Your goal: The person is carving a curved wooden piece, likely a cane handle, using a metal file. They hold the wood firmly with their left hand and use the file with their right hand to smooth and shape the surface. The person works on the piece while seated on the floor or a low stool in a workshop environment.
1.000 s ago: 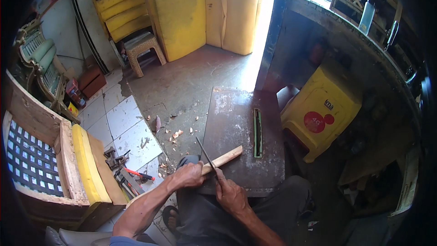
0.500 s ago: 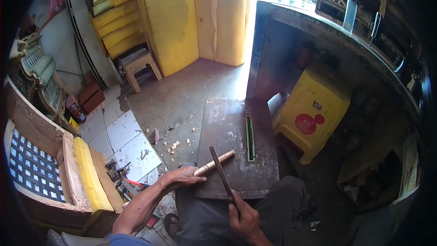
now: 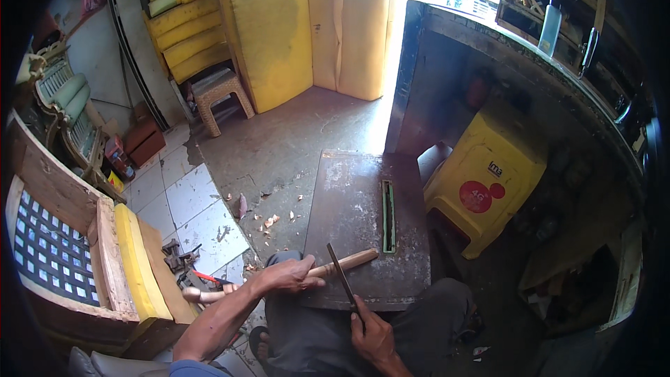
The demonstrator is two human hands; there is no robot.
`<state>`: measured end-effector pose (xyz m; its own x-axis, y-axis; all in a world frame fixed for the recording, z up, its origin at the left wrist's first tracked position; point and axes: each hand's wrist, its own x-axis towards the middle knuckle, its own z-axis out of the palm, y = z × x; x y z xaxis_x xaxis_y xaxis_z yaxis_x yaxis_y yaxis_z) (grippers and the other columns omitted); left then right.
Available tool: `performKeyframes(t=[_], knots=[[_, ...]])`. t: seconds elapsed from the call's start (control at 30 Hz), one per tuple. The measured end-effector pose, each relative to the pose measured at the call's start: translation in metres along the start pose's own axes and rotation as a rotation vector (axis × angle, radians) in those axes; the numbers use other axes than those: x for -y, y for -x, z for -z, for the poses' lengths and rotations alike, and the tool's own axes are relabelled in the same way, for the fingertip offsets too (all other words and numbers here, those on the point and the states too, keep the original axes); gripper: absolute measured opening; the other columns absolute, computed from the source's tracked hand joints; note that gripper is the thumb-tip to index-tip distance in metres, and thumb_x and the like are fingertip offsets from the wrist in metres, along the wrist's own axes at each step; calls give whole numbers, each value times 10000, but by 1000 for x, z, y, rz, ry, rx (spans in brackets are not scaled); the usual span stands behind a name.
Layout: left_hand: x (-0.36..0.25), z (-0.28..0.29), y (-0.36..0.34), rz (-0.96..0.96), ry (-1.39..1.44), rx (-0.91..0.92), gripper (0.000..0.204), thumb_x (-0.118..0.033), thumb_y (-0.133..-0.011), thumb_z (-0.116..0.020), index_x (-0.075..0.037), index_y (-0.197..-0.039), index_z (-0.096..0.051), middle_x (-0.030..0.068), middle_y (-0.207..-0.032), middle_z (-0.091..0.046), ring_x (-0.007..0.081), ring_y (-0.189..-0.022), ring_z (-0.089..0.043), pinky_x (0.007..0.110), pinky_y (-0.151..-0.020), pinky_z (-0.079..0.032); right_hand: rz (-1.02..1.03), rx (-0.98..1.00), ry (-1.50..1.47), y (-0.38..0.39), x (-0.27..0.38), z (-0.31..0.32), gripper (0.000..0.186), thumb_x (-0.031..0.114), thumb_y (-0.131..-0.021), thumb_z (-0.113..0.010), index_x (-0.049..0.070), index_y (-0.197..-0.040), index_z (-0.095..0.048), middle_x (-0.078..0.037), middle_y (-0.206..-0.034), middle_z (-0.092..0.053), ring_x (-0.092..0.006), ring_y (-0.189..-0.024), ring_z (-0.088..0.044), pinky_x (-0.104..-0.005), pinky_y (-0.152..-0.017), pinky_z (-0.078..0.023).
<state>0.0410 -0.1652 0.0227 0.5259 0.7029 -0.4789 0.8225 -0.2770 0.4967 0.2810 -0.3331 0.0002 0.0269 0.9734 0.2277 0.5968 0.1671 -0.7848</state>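
Note:
My left hand point(image 3: 287, 274) is closed around a pale wooden stick point(image 3: 352, 261). Its far end lies over the low dark table point(image 3: 349, 188). On the other side of my left forearm a rounded wooden end point(image 3: 199, 295) shows; it looks like the same piece, though the arm hides the link. My right hand point(image 3: 373, 331) grips a long, narrow dark metal file point(image 3: 340, 272). The file points up and away, crossing over the stick, and I cannot tell whether they touch. Beyond the stick, a narrow green-rimmed holder point(image 3: 389, 218) lies on the tabletop.
At right stands a yellow plastic stool point(image 3: 488, 174) under a dark bench point(image 3: 447, 63). Left are a wooden frame with woven straps point(image 3: 56, 251) and a clamp point(image 3: 183, 255) among tools. Wood chips point(image 3: 271, 221) litter the floor. Yellow foam slabs point(image 3: 269, 35) lean behind.
The stick has swung to lie flatter and reaches farther right over the table. My left hand has moved slightly right with it. The view has shifted a little.

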Motion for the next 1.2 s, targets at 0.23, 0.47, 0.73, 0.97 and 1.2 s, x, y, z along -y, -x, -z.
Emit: performKeyframes(t=[0.23, 0.47, 0.73, 0.97, 1.2], knots=[[-19, -23, 11, 17, -98, -381, 413, -427, -1026, -573, -15, -1041, -563, 251, -978, -667, 507, -848, -678, 592, -748, -538, 2, 27, 45, -11, 0, 0, 489, 131, -937, -678, 110, -1423, -623, -143, -743, -662, -323, -630, -695, -439, -600, -570], [-25, -30, 6, 24, -140, -462, 356, -377, -1022, -574, -22, -1050, -576, 231, -922, -639, 465, -740, -690, 578, -625, -533, -34, 124, 98, -12, 15, -4, 477, 73, -921, -677, 75, -1395, -630, -206, -909, -728, -364, -782, -733, -430, -684, -579], [-21, -41, 2, -19, -133, -523, 326, -336, -1010, -577, -12, -1041, -564, 218, -931, -624, 453, -685, -673, 576, -586, -510, 37, 80, 173, -4, 8, -8, 528, 144, -913, -699, 158, -1434, -617, -90, -693, -595, -307, -540, -639, -446, -521, -547], [-14, -37, 1, -93, -213, -509, 268, -263, -998, -562, 5, -1005, -562, 220, -893, -618, 421, -655, -687, 527, -530, -520, 2, 108, 370, -7, 27, -20, 565, 170, -902, -703, 170, -1456, -593, -100, -685, -596, -327, -541, -642, -488, -505, -555], [-14, -49, 1, -77, -343, -550, 206, -217, -985, -553, -11, -973, -567, 173, -860, -605, 337, -638, -716, 478, -473, -536, 19, 121, 448, 8, 38, -13, 585, 195, -906, -698, 178, -1476, -570, -105, -699, -600, -348, -498, -626, -495, -467, -553]])
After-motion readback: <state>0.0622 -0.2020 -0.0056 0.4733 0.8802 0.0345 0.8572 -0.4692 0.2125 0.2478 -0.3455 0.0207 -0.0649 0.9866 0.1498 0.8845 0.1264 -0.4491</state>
